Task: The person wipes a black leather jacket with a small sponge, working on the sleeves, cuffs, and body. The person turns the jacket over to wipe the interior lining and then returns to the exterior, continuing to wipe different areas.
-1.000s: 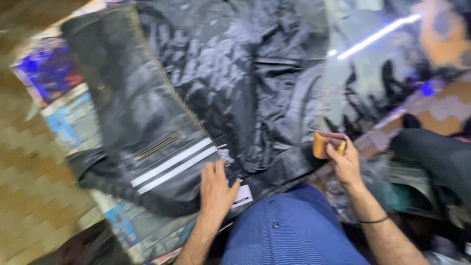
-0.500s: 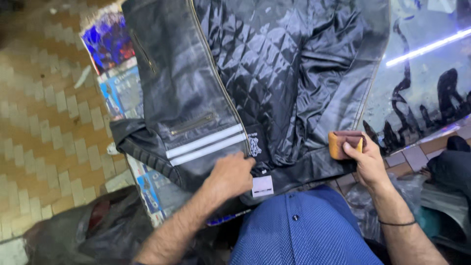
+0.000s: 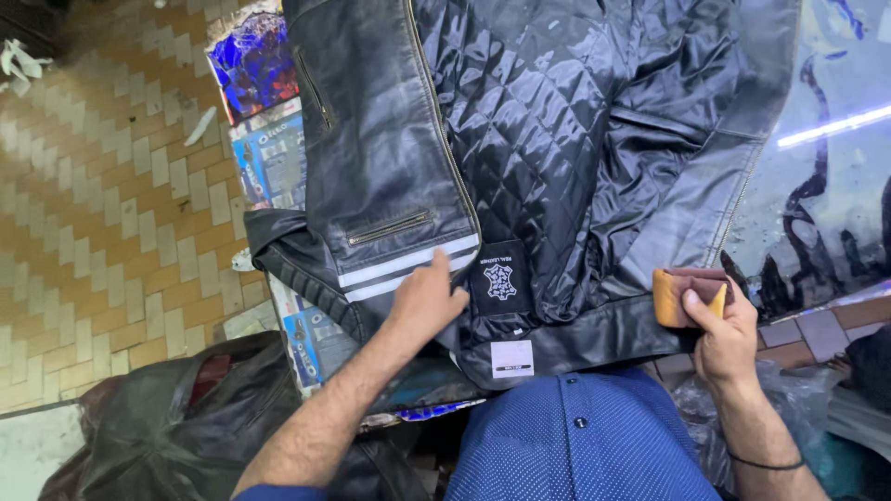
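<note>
A black leather jacket (image 3: 390,158) lies open on the worktable, its quilted shiny lining (image 3: 566,139) facing up. Two white stripes cross its hem near a zip pocket. My left hand (image 3: 427,301) rests flat on the hem, fingers apart, just below the stripes and beside a black sewn label (image 3: 499,278). A small white tag (image 3: 511,358) hangs under that label. My right hand (image 3: 719,325) grips a brown folded sponge pad (image 3: 673,295) at the jacket's lower right edge.
Printed glossy sheets (image 3: 264,111) cover the table under the jacket. A tiled floor (image 3: 102,204) lies to the left. Another dark leather garment (image 3: 195,427) is heaped at the lower left. A glossy dark surface (image 3: 835,158) with a light reflection lies to the right.
The view has shifted so the jacket sits higher and further left. My left hand slid right along the hem toward the black label. My right hand kept hold of the pad.
</note>
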Available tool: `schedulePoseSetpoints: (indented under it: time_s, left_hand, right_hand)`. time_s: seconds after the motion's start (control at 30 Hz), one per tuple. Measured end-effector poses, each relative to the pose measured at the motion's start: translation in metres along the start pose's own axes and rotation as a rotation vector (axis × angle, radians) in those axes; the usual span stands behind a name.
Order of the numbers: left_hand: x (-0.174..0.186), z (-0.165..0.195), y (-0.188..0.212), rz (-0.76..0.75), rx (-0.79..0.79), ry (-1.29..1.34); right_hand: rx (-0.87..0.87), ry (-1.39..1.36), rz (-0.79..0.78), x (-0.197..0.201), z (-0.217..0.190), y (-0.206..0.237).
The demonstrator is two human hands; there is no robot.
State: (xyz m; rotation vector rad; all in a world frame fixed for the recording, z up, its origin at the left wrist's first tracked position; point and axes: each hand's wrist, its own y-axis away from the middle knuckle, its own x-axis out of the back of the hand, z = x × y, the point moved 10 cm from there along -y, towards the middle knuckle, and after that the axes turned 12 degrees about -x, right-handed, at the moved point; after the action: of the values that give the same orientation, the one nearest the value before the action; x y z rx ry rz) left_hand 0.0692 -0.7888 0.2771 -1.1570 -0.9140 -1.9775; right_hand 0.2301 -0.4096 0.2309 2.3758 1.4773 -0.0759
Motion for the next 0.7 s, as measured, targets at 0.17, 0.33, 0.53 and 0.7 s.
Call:
schedulePoseSetpoints:
  time_s: [0.17, 0.33, 0.53, 0.7]
  left_hand:
    - [-0.027, -0.036, 0.018, -0.452, 0.004, 0.465]
    - [0.038, -0.077, 0.098, -0.223, -0.193, 0.919]
    - [-0.029, -0.219, 0.154, 0.453, 0.511, 1.428]
    - [-0.088, -0.219, 0.006, 0.542, 0.574, 1.493]
  right_hand:
    - [-0.027, -0.048, 0.002, -0.006, -0.011, -0.008]
    - [-0.006, 0.003, -0.043, -0.035, -0.075, -0.02]
    - [0.059, -0.107, -0.097, -0.077, -0.179, -0.077]
    - [-0.24, -0.024, -0.248, -0.192, -0.179, -0.189]
